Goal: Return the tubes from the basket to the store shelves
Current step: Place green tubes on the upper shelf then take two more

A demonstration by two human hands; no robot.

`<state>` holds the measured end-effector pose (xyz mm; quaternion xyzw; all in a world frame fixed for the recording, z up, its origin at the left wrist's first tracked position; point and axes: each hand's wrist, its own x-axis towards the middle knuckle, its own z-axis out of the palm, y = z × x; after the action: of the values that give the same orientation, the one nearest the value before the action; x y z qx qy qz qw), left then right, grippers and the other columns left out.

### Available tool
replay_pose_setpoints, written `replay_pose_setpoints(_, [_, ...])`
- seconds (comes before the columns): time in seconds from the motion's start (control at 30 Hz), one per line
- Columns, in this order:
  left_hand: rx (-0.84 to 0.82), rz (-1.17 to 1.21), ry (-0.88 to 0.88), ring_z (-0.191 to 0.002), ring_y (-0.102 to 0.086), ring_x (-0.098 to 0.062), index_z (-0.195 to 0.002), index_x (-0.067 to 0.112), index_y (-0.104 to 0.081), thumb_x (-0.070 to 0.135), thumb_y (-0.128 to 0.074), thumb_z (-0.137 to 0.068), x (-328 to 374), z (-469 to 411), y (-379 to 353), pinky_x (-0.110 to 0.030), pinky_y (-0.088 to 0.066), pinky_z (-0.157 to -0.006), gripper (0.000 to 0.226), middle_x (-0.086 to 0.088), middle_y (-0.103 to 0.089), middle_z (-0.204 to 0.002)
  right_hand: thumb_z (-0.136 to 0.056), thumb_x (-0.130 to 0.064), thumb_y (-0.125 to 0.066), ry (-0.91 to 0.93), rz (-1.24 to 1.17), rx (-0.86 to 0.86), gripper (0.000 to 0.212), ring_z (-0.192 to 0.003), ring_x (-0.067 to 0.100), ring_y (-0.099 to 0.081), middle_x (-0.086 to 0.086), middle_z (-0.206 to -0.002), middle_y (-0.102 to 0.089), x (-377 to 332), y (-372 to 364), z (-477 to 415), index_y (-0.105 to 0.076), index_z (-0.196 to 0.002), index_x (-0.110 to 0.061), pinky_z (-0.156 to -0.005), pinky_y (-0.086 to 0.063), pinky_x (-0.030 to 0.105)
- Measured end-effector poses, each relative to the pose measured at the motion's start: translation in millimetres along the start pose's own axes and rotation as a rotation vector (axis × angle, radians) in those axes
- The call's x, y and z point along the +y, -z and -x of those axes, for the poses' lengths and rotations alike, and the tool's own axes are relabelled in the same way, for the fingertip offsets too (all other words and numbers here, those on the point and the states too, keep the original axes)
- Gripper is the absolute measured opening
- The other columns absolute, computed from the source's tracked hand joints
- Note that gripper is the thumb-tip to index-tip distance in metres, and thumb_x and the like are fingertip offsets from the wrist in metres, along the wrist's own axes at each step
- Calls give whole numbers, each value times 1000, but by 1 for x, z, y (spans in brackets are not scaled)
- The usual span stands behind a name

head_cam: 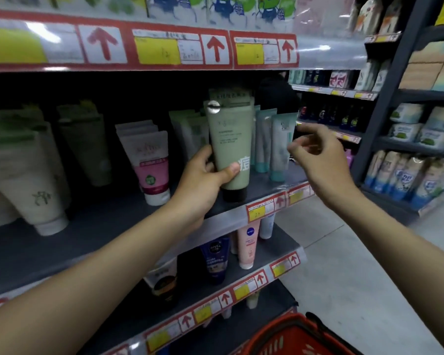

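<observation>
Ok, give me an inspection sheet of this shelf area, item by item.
Surface: dark middle shelf, bare patches between tube rows.
Job's things: green tube, upright, cap down, at the shelf's front; red basket below, only its rim in view.
Clutter: nothing seen.
Hands: left hand grips the green tube; right hand hovers beside teal tubes, holding nothing.
Cables: nothing seen.
Surroundings: pink tube to the left, more shelving across the grey floor.
</observation>
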<state>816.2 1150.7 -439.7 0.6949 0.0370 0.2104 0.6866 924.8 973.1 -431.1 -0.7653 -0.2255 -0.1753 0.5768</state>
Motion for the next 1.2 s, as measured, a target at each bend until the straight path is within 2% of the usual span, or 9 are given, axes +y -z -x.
replay_pose_setpoints(0.13, [15,-12,-59,-115,-65,-20,-116,22,-58,1,-62,-93,22,35,20,-43,-51,-103,32,-8,-69,-121,-82,-19,-75,115,-39,-392,41,-87,5,-64,-8,-102,-65,-49,-32,55,-56,-116,-30,-82,-52,19])
replay_pose_setpoints(0.23, [38,-52,-133,-108,-67,-12,-118,15,-56,-5,-60,-92,35,58,46,-30,-54,-97,33,-3,-70,-114,-80,-17,-76,156,-53,-416,40,-81,-4,-63,-25,-92,-67,-77,-59,81,-54,-102,-43,-79,-49,14])
replay_pose_setpoints(0.33, [105,-176,-181,-100,-66,0,-117,20,-58,-2,-61,-92,39,77,81,-20,-53,-91,33,4,-68,-111,-81,-18,-74,144,-144,-455,40,-87,-4,-65,-26,-96,-69,-99,-89,102,-55,-105,-43,-78,-50,13])
replay_pose_setpoints(0.43, [227,-279,-186,-111,-63,-8,-116,35,-58,9,-62,-94,38,94,117,-25,-51,-94,34,-2,-63,-125,-83,-13,-73,125,-181,-468,39,-85,-3,-66,-19,-96,-69,-117,-129,119,-56,-109,-36,-75,-51,12])
replay_pose_setpoints(0.6, [394,-354,-110,-113,-62,-12,-128,23,-58,9,-59,-96,25,103,160,-34,-52,-101,35,-2,-63,-126,-82,-8,-73,83,-167,-463,41,-82,-3,-66,-13,-97,-69,-126,-192,134,-59,-118,-23,-72,-51,10])
replay_pose_setpoints(0.73, [460,-352,-31,-98,-62,-3,-122,16,-58,-5,-50,-95,13,99,168,-1,-47,-78,35,1,-64,-117,-80,-2,-67,62,-40,-464,41,-87,9,-67,-3,-102,-71,-119,-226,133,-60,-117,-18,-76,-53,21])
replay_pose_setpoints(0.8, [479,-386,-5,-87,-57,7,-125,14,-59,-7,-45,-96,11,94,169,5,-40,-67,39,5,-61,-110,-81,-2,-64,43,27,-446,39,-91,17,-67,3,-106,-70,-115,-235,131,-59,-118,-15,-75,-51,22])
replay_pose_setpoints(0.93, [467,-370,67,-106,-58,-8,-129,22,-61,0,-43,-97,3,80,170,-8,-41,-81,43,8,-63,-115,-83,-1,-60,46,59,-416,36,-98,23,-66,8,-109,-68,-110,-245,123,-56,-118,-11,-81,-54,32])
replay_pose_setpoints(1.2, [451,-217,158,-111,-57,-13,-132,25,-56,7,-44,-100,-3,57,165,-22,-41,-94,39,5,-62,-117,-90,-5,-54,6,120,-435,33,-104,27,-63,12,-114,-66,-105,-254,106,-53,-123,-8,-76,-46,25])
